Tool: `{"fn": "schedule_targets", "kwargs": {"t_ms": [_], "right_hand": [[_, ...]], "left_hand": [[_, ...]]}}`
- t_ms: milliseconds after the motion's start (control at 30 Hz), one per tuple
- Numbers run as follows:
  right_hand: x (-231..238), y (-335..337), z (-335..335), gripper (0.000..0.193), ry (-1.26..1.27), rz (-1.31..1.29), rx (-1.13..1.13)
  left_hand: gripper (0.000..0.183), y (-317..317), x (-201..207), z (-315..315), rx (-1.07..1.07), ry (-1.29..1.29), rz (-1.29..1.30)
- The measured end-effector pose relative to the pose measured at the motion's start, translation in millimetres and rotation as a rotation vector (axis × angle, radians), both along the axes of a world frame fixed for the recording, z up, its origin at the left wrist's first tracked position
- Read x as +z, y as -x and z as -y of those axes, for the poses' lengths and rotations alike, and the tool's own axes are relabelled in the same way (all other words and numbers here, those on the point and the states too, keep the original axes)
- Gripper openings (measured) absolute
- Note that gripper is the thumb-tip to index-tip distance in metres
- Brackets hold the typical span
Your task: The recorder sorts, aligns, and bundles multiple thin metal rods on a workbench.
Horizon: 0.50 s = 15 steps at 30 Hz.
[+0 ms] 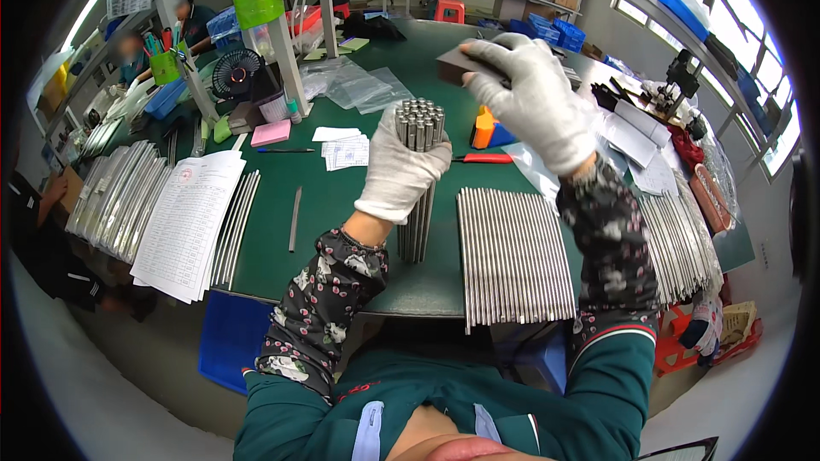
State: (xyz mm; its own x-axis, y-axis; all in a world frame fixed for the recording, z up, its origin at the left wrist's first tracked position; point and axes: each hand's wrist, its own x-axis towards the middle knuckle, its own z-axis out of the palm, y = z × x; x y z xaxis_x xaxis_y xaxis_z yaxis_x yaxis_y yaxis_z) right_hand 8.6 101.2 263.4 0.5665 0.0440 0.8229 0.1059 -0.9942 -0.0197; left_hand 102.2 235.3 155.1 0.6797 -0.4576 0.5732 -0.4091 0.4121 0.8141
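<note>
A bundle of thin metal rods (418,130) stands on the green table with my left hand (389,177) wrapped round it near the top. Both hands wear white cotton gloves. In my right hand (542,107) is a dark brown rectangular block (455,68), gripped by its right end and raised above and to the right of the rod tops, apart from them. Right of the bundle, a flat row of similar rods (517,256) lies side by side at the near edge. One single flat strip (295,219) lies to the left.
Printed sheets (190,222) cover part of the rods at left, beside plastic-wrapped rods (124,196). A red-handled tool (487,158) and an orange-and-blue object (485,130) lie beyond the bundle. A black fan (237,74) stands back left; more rods (679,243) lie right. People sit farther back.
</note>
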Motion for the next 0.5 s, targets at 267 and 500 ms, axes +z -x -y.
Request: {"fn": "schedule_targets", "kwargs": {"t_ms": [267,500], "right_hand": [[5,-8,-3,0.029,0.044,-0.099,-0.161],[3,-9,0,0.024,0.059,-0.039,-0.194]], "left_hand": [[0.04,-3,3,1,-0.033,-0.02,-0.01],[0.045,2,4,8,0.053,-0.082,0.03]]}}
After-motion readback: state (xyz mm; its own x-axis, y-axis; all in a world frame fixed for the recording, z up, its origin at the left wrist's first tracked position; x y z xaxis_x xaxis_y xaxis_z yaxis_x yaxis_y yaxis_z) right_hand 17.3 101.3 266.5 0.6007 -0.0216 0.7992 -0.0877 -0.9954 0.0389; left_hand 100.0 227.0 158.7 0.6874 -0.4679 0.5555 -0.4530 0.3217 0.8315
